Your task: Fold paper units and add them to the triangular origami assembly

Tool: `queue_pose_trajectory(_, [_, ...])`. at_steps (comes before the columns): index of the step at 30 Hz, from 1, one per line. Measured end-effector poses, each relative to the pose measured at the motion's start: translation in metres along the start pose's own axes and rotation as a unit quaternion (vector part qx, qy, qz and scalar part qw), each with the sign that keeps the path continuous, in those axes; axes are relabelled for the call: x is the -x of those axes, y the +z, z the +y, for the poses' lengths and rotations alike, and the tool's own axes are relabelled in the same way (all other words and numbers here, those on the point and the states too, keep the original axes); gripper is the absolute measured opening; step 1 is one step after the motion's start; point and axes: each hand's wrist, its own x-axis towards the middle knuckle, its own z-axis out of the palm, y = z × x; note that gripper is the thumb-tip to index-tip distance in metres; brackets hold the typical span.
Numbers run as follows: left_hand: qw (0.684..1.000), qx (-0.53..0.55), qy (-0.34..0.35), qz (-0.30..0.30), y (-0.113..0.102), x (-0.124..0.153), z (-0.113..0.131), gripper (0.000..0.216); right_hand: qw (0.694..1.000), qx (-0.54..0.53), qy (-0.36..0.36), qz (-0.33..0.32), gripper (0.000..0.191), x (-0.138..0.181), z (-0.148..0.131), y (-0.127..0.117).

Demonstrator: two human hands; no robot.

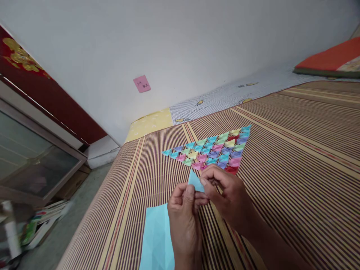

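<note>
My left hand (184,215) and my right hand (225,193) both pinch a small folded light-blue paper piece (195,181), held just above the striped bamboo mat (295,150). Beyond my hands lies a triangular patchwork of several small folded paper pieces (213,150) in blue, green, pink, purple, yellow and red. A larger light-blue paper sheet (157,236) lies flat on the mat beneath my left hand.
A pink sticky note (142,83) is stuck on the white wall. A red cushion (329,60) sits at the far right. A checked sheet (225,97) and yellow cloth (149,123) edge the mat. A glass-fronted cabinet (33,157) and stacked books (42,221) stand at left.
</note>
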Motion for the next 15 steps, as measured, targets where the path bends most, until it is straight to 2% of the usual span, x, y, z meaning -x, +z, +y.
queue_pose_trajectory(4, [0.999,0.025,-0.017,-0.014,-0.0011,-0.0011,0.0020,0.023,0.994,-0.081,0.046,-0.050,0.014,-0.0016,-0.0010,-0.0045])
queue_pose_trajectory(10, [0.997,0.042,-0.038,-0.051,-0.0031,-0.0015,0.0023,0.020,0.961,-0.231,0.102,-0.113,0.014,-0.0041,-0.0037,-0.0076])
queue_pose_trajectory(12, [0.995,0.064,-0.050,-0.054,-0.0026,-0.0015,0.0017,0.020,0.955,-0.244,0.117,-0.117,0.013,-0.0051,-0.0046,-0.0081])
queue_pose_trajectory(15, [0.995,0.070,-0.053,-0.053,-0.0025,-0.0023,0.0002,0.019,0.968,-0.193,0.117,-0.108,0.009,-0.0071,-0.0058,-0.0099])
